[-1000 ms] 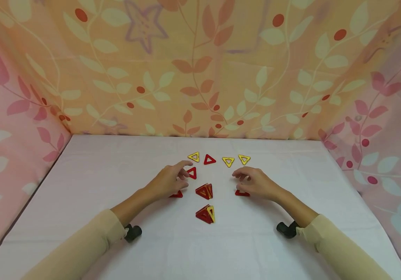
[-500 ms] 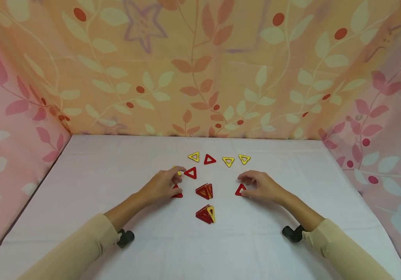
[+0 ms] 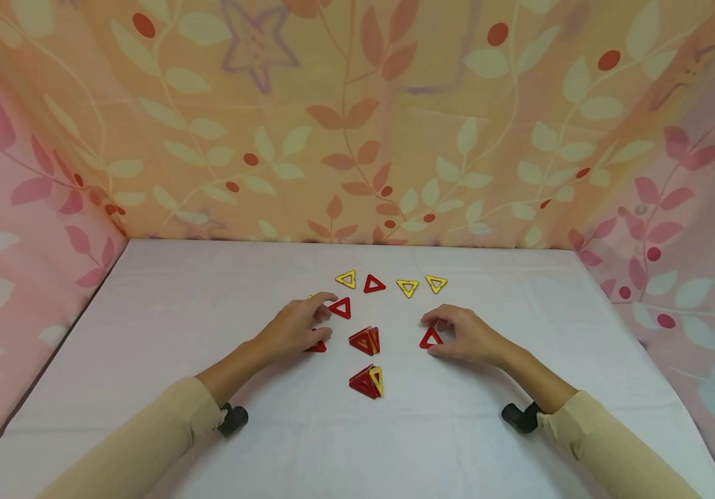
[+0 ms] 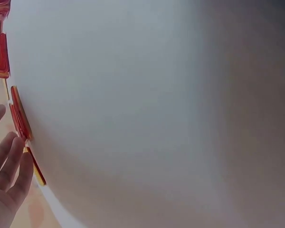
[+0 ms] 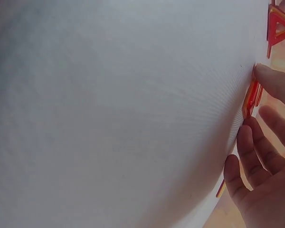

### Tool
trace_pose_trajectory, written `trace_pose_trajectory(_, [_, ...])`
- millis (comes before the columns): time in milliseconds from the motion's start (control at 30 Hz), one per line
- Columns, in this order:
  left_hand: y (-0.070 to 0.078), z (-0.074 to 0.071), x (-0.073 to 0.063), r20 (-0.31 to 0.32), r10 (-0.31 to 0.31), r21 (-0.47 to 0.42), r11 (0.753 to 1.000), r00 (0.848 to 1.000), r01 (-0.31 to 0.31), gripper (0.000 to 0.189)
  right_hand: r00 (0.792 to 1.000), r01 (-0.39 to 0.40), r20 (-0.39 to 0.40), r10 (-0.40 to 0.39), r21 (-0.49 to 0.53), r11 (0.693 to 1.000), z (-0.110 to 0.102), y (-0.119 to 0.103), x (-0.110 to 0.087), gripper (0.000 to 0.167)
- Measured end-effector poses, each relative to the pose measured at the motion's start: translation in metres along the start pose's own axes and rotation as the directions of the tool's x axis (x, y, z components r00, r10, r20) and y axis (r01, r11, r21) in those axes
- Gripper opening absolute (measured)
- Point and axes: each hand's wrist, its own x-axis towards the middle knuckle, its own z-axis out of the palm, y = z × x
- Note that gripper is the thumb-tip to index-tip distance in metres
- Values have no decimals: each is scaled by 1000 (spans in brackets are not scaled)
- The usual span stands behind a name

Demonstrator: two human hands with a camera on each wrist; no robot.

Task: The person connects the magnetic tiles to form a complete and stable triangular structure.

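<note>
In the head view, my left hand (image 3: 295,326) hovers with relaxed, parted fingers over a partly covered red triangle tile (image 3: 316,348). Its index finger reaches toward another red triangle tile (image 3: 348,309), and a sliver of yellow tile (image 3: 310,298) shows behind the hand. My right hand (image 3: 466,334) lies beside a red triangle tile (image 3: 425,339), thumb at its near side and fingers beyond it, without a visible grip. Between the hands stands a small red pyramid of tiles (image 3: 361,342). Nearer sits a second pyramid, red with a yellow side (image 3: 361,384).
Toward the back of the white table (image 3: 208,291) lie a yellow triangle (image 3: 354,280), a red triangle (image 3: 375,289) and two more yellow ones, the left (image 3: 407,281) and the right (image 3: 436,278). A patterned curtain (image 3: 357,125) hangs behind the table.
My right hand has drawn back a little to the right, uncovering the red triangle there. My left hand has shifted left, then slightly right again. The pyramids have stayed in place.
</note>
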Motion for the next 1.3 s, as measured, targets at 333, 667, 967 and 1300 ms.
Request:
trace_pose_trajectory(333, [5,1,15,-28,-16,42,999,999,17,58,1000,-2,2,2,2,1000,0,-2,1,45])
trace_pose_trajectory(667, [7,1,28,-14,-26,42,999,1000,26,59,1000,4,-14,-4,-3,1000,1,-1,5,44])
trace_pose_trajectory(967, [9,2,35,3,-57,49,997,998,57,62,1000,-12,2,12,9,1000,1,-2,12,44])
trace_pose_trajectory(1300, [8,4,39,11,-49,50,998,999,48,61,1000,1,-6,-1,0,1000,3,-6,22,43])
